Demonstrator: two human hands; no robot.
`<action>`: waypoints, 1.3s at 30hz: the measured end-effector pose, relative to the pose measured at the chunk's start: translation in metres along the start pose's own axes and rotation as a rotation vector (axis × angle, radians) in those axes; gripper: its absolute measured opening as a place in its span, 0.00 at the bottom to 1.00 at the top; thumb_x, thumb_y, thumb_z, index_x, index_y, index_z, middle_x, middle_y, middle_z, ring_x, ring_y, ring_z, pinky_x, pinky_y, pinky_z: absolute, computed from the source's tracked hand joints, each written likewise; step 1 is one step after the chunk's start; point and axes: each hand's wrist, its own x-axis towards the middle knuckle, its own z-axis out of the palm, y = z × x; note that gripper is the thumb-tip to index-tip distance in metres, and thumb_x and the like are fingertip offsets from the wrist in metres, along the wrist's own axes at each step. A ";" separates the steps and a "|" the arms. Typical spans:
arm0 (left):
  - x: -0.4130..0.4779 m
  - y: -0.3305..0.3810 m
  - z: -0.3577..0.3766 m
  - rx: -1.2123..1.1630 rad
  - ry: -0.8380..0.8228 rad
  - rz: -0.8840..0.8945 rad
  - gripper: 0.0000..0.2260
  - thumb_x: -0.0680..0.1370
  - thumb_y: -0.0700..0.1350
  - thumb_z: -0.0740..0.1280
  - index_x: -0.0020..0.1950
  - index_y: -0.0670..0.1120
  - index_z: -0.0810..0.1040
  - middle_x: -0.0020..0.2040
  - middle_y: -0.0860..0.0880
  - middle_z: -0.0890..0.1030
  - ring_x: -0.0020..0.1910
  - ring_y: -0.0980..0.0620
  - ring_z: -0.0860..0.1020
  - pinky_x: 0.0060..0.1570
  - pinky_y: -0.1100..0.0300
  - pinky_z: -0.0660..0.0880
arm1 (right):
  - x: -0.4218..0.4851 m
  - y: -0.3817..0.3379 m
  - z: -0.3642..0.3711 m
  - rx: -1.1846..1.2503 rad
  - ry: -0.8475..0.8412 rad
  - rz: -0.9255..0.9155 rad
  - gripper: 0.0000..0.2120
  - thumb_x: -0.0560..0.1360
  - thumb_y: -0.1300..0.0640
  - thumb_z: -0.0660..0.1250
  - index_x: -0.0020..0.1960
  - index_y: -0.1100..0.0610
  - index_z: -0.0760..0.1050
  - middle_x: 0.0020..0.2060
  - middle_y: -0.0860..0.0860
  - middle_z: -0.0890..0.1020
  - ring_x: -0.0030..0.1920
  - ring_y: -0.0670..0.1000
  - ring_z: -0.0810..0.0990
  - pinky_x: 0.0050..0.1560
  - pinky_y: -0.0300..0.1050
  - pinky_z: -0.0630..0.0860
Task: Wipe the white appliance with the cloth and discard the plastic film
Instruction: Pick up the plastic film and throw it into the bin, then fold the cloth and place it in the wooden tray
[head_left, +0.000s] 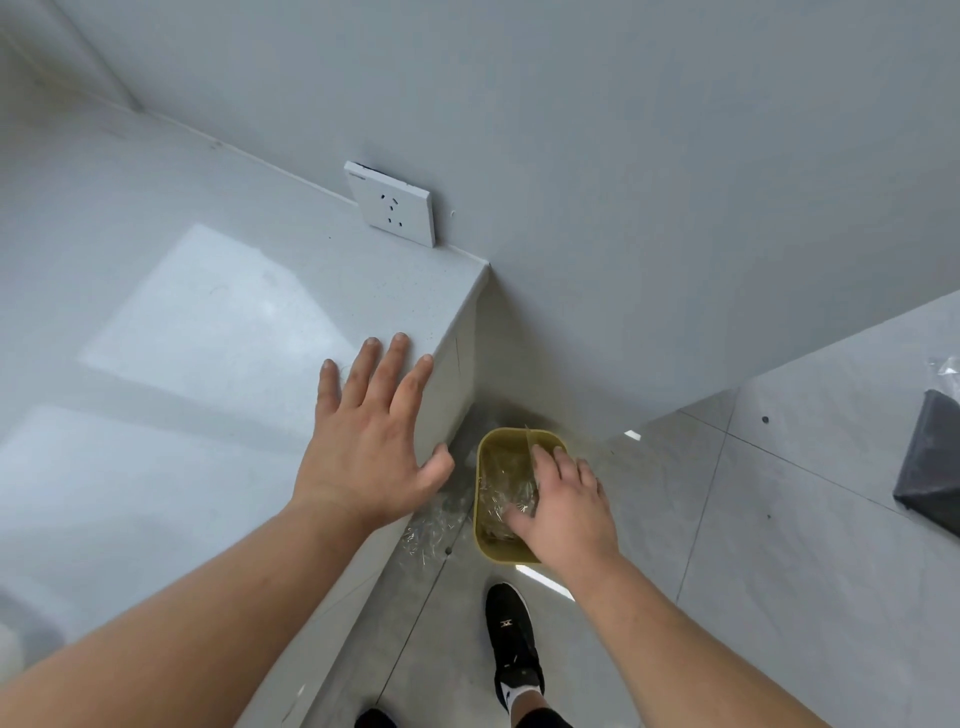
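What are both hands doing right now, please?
Left hand: open, flat on the countertop, holding nothing.
Right hand: over the yellow bin, on the plastic film; grip cannot be told.

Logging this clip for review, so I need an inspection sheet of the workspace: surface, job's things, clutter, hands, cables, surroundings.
Surface: pale grey countertop, glossy and bare where visible.
Job's things: crumpled plastic film inside the yellow bin on the floor; more film lies beside the bin against the counter base. White appliance and cloth: not identifiable.
Clutter: dark object and a clear plastic scrap at the right edge.
Hands: left hand flat and open on the counter edge; right hand over the bin, fingers spread on the film, grip unclear.
Cables: nothing seen.
Surroundings: grey wall with a white socket, grey tiled floor, black shoe.
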 end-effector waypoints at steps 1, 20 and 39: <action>0.000 0.000 0.000 -0.011 -0.002 -0.001 0.41 0.73 0.64 0.63 0.82 0.49 0.59 0.84 0.44 0.58 0.84 0.40 0.54 0.78 0.31 0.54 | -0.004 -0.001 -0.008 -0.005 0.002 -0.013 0.44 0.74 0.31 0.65 0.82 0.48 0.54 0.81 0.53 0.63 0.81 0.62 0.59 0.79 0.61 0.60; -0.040 0.000 -0.133 -0.146 -0.055 -0.308 0.40 0.75 0.77 0.46 0.84 0.59 0.56 0.86 0.52 0.53 0.85 0.47 0.48 0.82 0.42 0.46 | -0.059 -0.081 -0.202 0.016 0.226 -0.383 0.39 0.78 0.28 0.51 0.83 0.46 0.52 0.83 0.50 0.59 0.83 0.56 0.53 0.80 0.55 0.55; -0.147 -0.087 -0.318 -0.036 0.288 -0.477 0.39 0.76 0.75 0.49 0.83 0.57 0.58 0.86 0.51 0.54 0.85 0.46 0.50 0.82 0.43 0.47 | -0.155 -0.274 -0.306 -0.045 0.395 -0.793 0.41 0.76 0.27 0.49 0.82 0.48 0.54 0.82 0.51 0.61 0.82 0.57 0.55 0.80 0.56 0.56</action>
